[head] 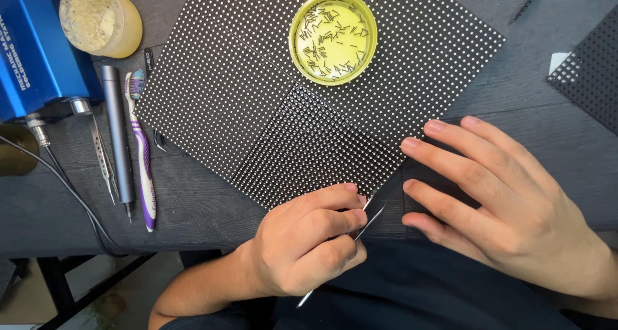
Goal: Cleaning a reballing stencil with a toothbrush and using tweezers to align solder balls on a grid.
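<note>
My left hand grips thin metal tweezers, whose tips touch the near corner of a small black dotted panel. That small panel lies on top of a larger black dotted panel. My right hand rests flat with fingers spread, its fingertips pressing on the right edge of the panels. A yellow round lid holding several tiny dark pins sits on the large panel, farther from me.
At the left lie a blue box-shaped device, a jar of yellowish material, a grey pen-like tool, spare tweezers and a purple-white toothbrush. Another dotted panel sits at the right edge.
</note>
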